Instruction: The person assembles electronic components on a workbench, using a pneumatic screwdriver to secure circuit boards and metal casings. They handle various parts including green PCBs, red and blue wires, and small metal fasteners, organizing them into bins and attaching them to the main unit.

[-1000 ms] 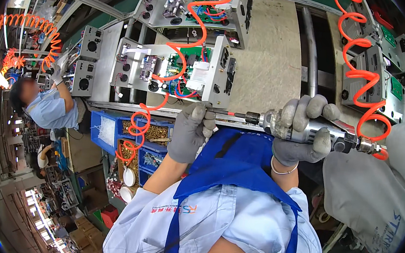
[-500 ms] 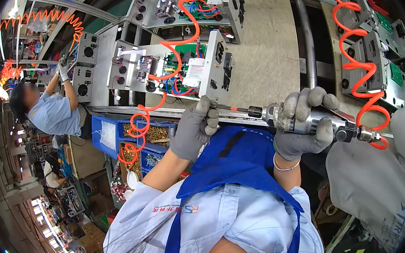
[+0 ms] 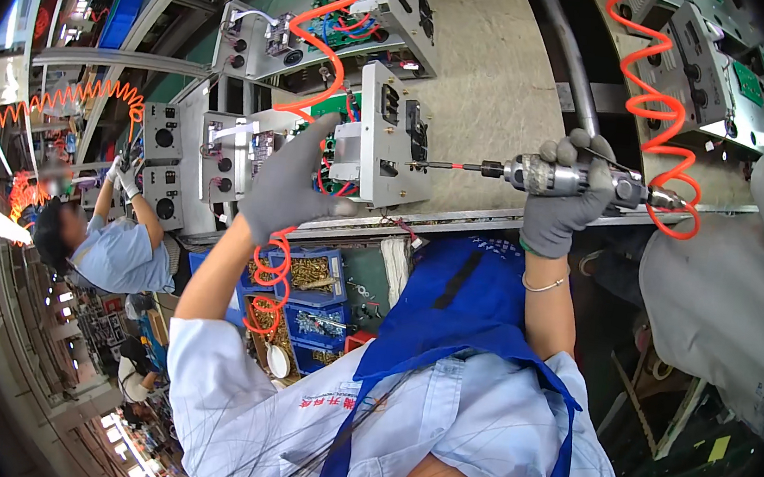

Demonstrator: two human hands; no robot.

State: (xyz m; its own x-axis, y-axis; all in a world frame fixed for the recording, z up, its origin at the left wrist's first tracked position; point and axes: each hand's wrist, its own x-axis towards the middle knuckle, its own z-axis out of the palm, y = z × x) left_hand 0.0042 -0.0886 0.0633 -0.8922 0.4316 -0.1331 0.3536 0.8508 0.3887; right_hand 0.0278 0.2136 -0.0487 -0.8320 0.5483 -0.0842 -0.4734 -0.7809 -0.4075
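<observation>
Head view: the right hand (image 3: 560, 206), in a grey glove, is clenched around the body of a pneumatic screwdriver (image 3: 584, 181). The tool's long axis lies nearly level across the picture, with its thin bit (image 3: 450, 166) pointing toward the person's left. An orange coiled air hose (image 3: 661, 110) leaves the rear of the tool at the right and loops upward. The bit's tip sits at, or just short of, the side face of a grey metal chassis (image 3: 383, 136) standing upright on the surface (image 3: 510, 84); whether it touches a screw cannot be told from here.

The chassis lies to the left of the right hand, straight along the bit's line, so the tool and the panel face are already on 1 axis. The left hand (image 3: 290, 187), also gloved in grey, is nearer to the chassis: it rests against the lower left of the unit with fingers spread flat, pressing rather than gripping, thumb reaching toward the bottom edge. It holds nothing loose.

Behind stand 2 more grey chassis units (image 3: 328, 42) with green circuit boards and a second orange coil crossing them. Below the surface edge sit blue parts bins (image 3: 308, 277) with brass-coloured screws. At the far left a co-worker (image 3: 115, 252) in a light blue shirt reaches up with gloved hands to another unit, well apart from the person's own hands.
</observation>
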